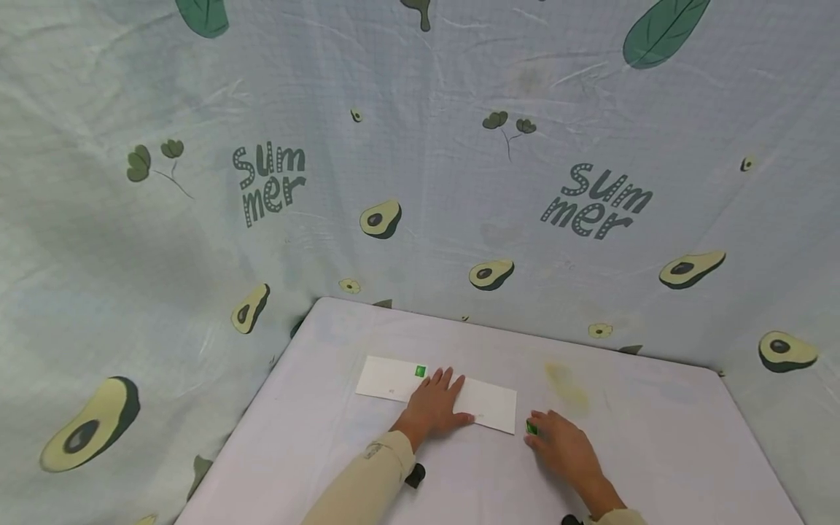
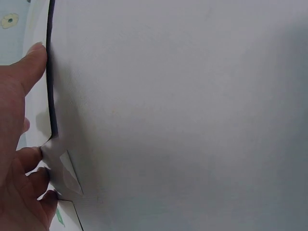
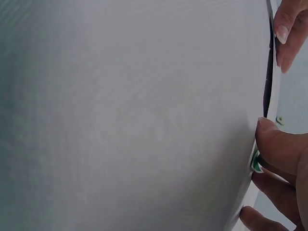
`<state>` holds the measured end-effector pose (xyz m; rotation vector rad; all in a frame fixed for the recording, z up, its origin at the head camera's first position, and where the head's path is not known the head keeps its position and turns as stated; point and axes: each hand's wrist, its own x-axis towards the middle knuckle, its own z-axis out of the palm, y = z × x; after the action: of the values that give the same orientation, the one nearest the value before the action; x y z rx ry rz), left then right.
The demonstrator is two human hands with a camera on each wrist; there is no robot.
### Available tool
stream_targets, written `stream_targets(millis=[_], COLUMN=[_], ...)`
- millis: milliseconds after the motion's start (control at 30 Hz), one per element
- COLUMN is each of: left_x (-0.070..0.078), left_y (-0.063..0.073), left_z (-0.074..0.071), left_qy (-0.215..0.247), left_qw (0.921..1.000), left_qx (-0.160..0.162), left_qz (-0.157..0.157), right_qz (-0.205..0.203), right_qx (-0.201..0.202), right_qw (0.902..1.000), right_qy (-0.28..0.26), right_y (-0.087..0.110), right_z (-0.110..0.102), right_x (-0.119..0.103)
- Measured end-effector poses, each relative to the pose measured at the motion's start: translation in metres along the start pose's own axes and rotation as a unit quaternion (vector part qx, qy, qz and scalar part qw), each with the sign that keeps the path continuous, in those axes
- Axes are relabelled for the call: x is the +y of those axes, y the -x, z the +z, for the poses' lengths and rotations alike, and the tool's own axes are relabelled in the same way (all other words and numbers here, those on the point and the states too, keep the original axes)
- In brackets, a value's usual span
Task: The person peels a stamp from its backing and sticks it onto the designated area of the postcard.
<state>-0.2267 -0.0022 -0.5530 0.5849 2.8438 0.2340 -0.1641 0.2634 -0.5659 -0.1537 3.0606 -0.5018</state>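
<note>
A long white card (image 1: 488, 405) lies on the table, a small green square (image 1: 420, 371) near the top edge of its left half. Across the middle of the card my left hand (image 1: 434, 405) rests with fingers spread; it hides whether this is one piece or two. Just off the card's right end, my right hand (image 1: 561, 446) pinches a small green piece (image 1: 532, 428) between thumb and fingers. The right wrist view shows that green piece (image 3: 256, 162) beside the thumb, mostly covered by the fingers. In the left wrist view, the left fingers (image 2: 36, 180) touch down at the card.
A pale table (image 1: 295, 430) carries everything, with a yellowish stain (image 1: 567, 386) beyond the right hand. Behind it hangs a cloth (image 1: 433, 168) printed with avocados and lettering. Dark wrist gear (image 1: 415, 475) sits under the left sleeve.
</note>
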Motion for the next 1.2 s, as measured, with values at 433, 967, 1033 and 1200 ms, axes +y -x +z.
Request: stream_targets(millis=[433,967,1033,1200], left_x=[-0.0013,-0.0007,-0.0012,-0.0004], left_y=[0.0026,0.0046,0.0047,0.0059], left_z=[0.0076,0.005,0.0059,0.0089], left_qy=[0.006,0.015,0.018,0.034], left_qw=[0.9999,0.9998,0.9998,0.9994], left_qx=[0.011,0.01,0.009,0.003], left_qz=[0.0,0.006,0.006,0.006], right_qz=[0.005,0.01,0.015,0.032], right_qx=[0.011,0.029,0.031,0.031], right_qw=[0.9993,0.9995,0.9993,0.9984], right_qy=[0.036,-0.004,-0.015,-0.037], right_y=[-0.0086,-0.0092,-0.0094,-0.0108], right_z=[0.0035,0.0004,-0.0001,-0.0025], right_x=[-0.0019,-0.0004,-0.0001,0.0016])
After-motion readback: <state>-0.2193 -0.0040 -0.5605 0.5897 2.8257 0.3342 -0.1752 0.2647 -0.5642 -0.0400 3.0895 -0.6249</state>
